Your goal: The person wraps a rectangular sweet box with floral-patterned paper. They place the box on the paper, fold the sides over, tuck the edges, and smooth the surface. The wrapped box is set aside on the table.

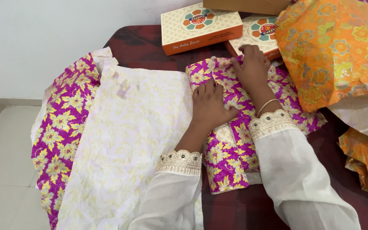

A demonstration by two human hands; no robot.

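On table: purple floral-wrapped parcel point(231, 127)
Left hand point(209, 106): fingers flat, pressing it
Right hand point(252, 68): pinching its far fold
Behind: two orange-and-cream boxes point(201, 27)

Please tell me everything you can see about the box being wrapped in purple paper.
The wrapped box is a flat rectangular shape lying on the dark red table. Magenta paper with yellow-white flowers, looking thin and creased, covers most of it; a patterned cream patch shows near the middle. The left hand presses flat on it, and the right hand pinches the paper at its far end.

sweet boxes point(201, 27) ahead, orange paper point(335, 51) crowding right
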